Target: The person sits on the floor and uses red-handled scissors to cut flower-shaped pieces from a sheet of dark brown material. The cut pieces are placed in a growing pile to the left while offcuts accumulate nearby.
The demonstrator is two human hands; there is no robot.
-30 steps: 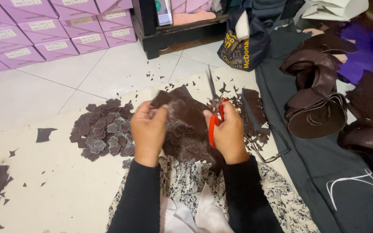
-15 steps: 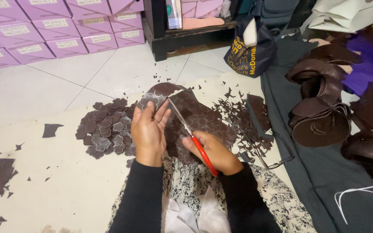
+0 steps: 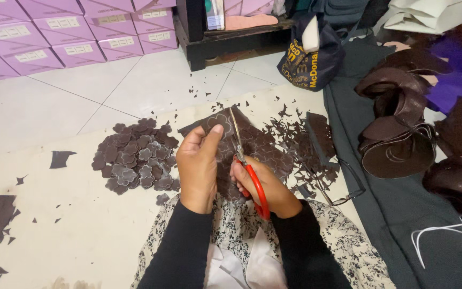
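My left hand [image 3: 198, 163] pinches the near edge of a dark brown sheet [image 3: 266, 147] marked with flower outlines, thumb on top. My right hand [image 3: 266, 184] grips red-handled scissors [image 3: 244, 160], their blades pointing away from me across the sheet, just right of my left thumb. To the left of my hands lies a pile of cut brown flower shapes [image 3: 137, 158] on a cream mat [image 3: 76, 230].
Brown scraps [image 3: 300, 136] litter the mat to the right of the sheet. Purple boxes [image 3: 54, 37] are stacked at the far left. A dark bag [image 3: 308, 53], rolled brown material [image 3: 397, 128] on grey cloth [image 3: 402, 225], and a dark low shelf [image 3: 225, 37] lie beyond.
The scissors have swung from pointing left-upward to pointing straight away from me. My left hand has shifted its hold on the sheet, thumb now on top.
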